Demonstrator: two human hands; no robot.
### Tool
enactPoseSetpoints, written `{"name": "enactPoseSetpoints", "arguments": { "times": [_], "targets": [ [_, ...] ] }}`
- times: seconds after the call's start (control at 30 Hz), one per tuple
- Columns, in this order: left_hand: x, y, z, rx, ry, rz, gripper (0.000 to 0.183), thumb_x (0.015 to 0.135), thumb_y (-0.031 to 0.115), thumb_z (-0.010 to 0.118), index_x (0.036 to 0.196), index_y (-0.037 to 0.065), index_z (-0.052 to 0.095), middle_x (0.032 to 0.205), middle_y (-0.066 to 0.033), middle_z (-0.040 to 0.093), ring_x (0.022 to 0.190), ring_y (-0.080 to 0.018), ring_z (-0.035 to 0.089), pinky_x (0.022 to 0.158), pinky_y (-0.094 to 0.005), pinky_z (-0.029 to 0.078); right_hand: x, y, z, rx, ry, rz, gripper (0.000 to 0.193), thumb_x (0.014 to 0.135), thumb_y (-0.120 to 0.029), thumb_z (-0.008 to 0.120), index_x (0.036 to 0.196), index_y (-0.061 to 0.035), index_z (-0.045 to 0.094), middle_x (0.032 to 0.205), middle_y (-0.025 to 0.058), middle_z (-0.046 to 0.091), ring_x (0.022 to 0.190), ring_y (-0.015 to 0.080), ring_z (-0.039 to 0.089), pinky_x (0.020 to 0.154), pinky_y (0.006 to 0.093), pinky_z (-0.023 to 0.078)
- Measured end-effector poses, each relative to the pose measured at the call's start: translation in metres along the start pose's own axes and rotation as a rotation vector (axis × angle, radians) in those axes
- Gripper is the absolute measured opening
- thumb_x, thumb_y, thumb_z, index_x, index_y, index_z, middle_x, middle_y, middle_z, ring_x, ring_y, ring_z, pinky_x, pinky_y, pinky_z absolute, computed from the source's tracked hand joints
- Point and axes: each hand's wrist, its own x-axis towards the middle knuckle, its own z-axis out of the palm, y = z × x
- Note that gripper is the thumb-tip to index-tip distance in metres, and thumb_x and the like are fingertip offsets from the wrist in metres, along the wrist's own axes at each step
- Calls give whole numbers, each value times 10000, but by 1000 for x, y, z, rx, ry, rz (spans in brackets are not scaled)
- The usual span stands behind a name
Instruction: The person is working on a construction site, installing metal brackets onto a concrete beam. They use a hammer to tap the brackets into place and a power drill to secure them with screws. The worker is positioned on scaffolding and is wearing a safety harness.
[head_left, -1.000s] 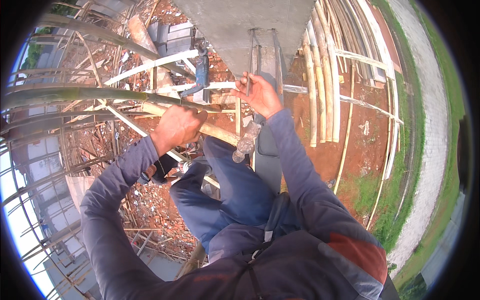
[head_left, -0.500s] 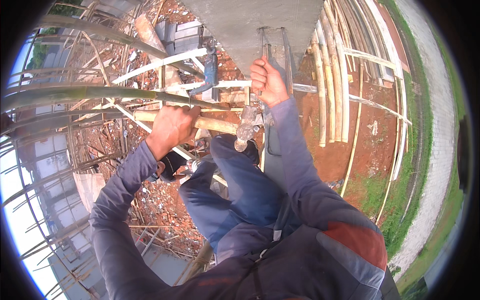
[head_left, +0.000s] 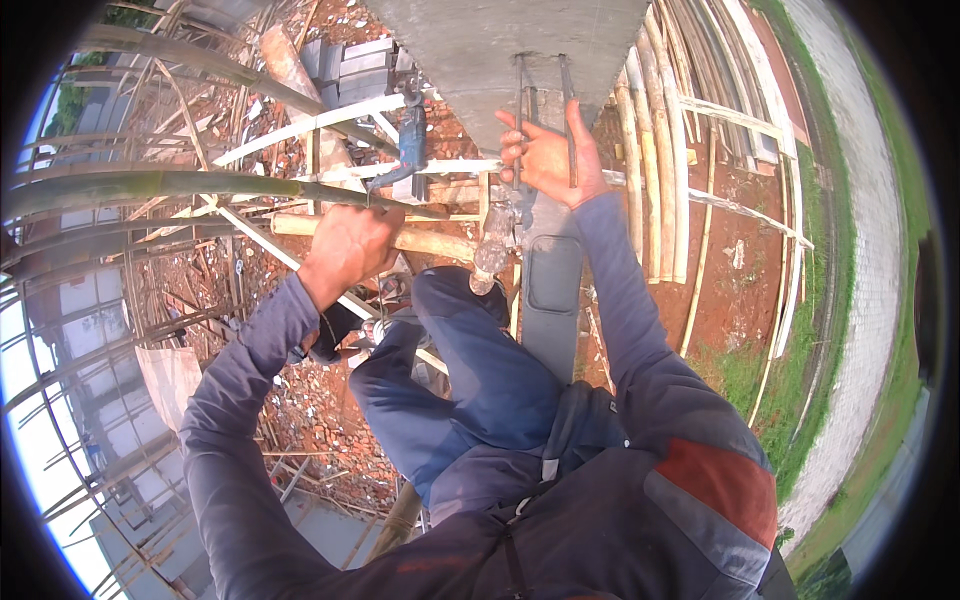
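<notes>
My left hand is wrapped round the pale wooden handle of a hammer. Its heavy, worn metal head hangs to the right, above my knees. Two thin metal rods stick out of the grey concrete face ahead: a left rod and a right rod. Among them is my right hand, palm up, with thumb and index finger spread apart. The right rod crosses over the palm. The other fingers are loosely bent beside the left rod; whether they touch it I cannot tell.
A blue power drill hangs by the pale wooden frame. Green bamboo poles cross at left. Under my right arm runs a grey beam with a recessed panel. Rubble and red soil lie far below; long poles are stacked at right.
My right hand has loosened from a fist round a rod to a spread palm, moving slightly right. The hammer has barely shifted in my left hand.
</notes>
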Motion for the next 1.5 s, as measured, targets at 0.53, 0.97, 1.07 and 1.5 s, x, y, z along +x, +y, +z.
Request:
{"name": "enactPoseSetpoints", "arguments": {
  "times": [0.53,0.97,1.07,1.5],
  "targets": [
    [11,15,-1,-26,49,289,267,719,237,676,917,62,634,661,-100,635,601,-297,664,549,-416,517,4,-7,-7,189,-27,90,1107,696,-921,475,1275,23,442,868,77,516,911,306,559,1126,678,251],
    [21,16,6,-110,12,226,202,745,211,663,864,53,627,627,-162,638,624,-338,669,578,-446,536,5,-9,-9,53,29,49,1092,753,-914,403,1277,43,457,865,68,535,880,271,580,1197,550,234],
    [45,-6,-10,-134,67,-172,225,766,210,651,904,32,656,662,-172,650,675,-361,678,625,-442,551,4,-16,-15,72,10,72,1080,760,-915,380,1263,38,467,880,86,549,962,301,569,1188,495,283],
    [15,13,0,-65,-85,366,267,714,238,695,896,58,618,667,-131,632,633,-324,657,575,-431,513,10,-14,-10,-29,81,56,1060,797,-907,307,1188,54,527,1027,145,628,1378,453,396,1204,468,153]
  ]
}}
